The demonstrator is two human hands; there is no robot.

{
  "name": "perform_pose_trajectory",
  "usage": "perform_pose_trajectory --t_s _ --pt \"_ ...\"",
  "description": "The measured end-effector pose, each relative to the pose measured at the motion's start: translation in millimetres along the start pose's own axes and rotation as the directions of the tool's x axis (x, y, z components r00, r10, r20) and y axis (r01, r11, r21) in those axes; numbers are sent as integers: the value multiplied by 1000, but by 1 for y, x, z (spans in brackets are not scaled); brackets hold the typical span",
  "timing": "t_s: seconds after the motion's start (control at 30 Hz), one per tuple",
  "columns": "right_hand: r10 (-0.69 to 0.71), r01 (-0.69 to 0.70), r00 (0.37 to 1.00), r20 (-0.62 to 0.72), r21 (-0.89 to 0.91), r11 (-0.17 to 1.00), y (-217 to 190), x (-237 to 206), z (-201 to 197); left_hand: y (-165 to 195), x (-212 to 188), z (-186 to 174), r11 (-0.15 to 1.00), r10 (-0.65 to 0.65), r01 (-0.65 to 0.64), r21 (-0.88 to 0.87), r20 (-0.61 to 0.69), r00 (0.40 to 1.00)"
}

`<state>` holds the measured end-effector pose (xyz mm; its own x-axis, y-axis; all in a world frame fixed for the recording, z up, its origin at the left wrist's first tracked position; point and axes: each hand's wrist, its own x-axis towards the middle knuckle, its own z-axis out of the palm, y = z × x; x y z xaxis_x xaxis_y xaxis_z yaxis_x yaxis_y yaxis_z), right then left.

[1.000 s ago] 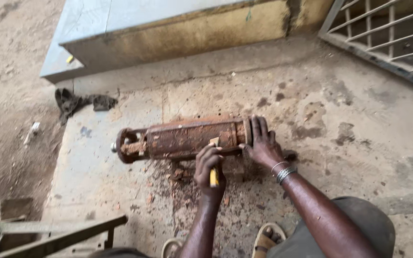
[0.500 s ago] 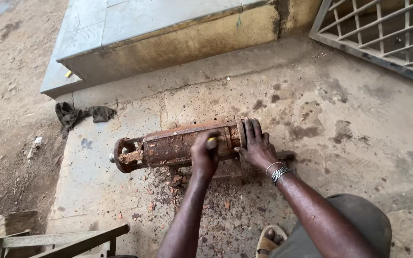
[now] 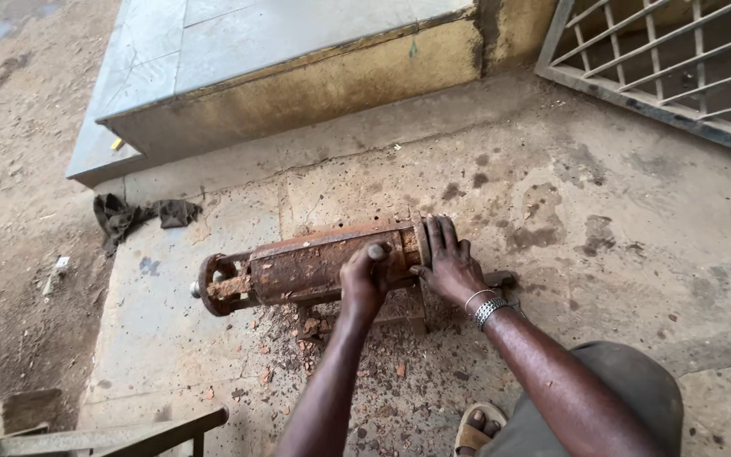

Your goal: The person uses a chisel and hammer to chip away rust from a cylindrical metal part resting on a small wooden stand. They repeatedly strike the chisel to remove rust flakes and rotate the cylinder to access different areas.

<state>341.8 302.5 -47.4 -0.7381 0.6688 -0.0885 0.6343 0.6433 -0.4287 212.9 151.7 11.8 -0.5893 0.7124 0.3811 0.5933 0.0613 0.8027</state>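
Note:
A rusty metal cylinder [image 3: 298, 271] with a round lug at its left end lies on its side on the concrete floor. My left hand [image 3: 364, 283] is closed around a small tool [image 3: 376, 250] whose grey butt end sticks out of the fist, pressed against the top of the cylinder near its right end. My right hand [image 3: 448, 267], a metal bracelet on its wrist, lies flat with fingers spread over the cylinder's right end flange. Rust flakes [image 3: 315, 338] are scattered on the floor just in front of the cylinder.
A raised tiled step [image 3: 298, 93] runs along the back. A metal grate [image 3: 670, 59] stands at the back right. A dark rag [image 3: 141, 216] lies to the left. A metal frame [image 3: 103, 436] is at the bottom left, and my sandalled foot [image 3: 475, 427] is near the bottom.
My left hand has risen from the floor in front of the cylinder up onto its top side, with the tool in it. The right hand has stayed on the end flange.

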Motion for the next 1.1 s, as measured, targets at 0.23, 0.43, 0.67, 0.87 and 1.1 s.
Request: perform_pose_trajectory --t_s 0.23,0.43,0.67,0.87,1.1 --pt "27 -26 999 45 -9 1000 4 -2 5 -6 9 5 993 105 -116 -39 -212 972" --pt "-13 16 999 37 -94 995 5 0 5 -2 7 13 978 189 -204 -44 -225 956" --pt "0 11 997 82 -128 992 -6 -11 -11 10 13 16 997 -73 72 9 45 996" --pt "0 1 999 50 -31 1000 -19 -16 -28 18 6 21 995 11 -22 97 113 994" --pt "52 -34 995 87 -190 981 -8 -12 -12 17 3 38 997 12 -8 80 -51 999"
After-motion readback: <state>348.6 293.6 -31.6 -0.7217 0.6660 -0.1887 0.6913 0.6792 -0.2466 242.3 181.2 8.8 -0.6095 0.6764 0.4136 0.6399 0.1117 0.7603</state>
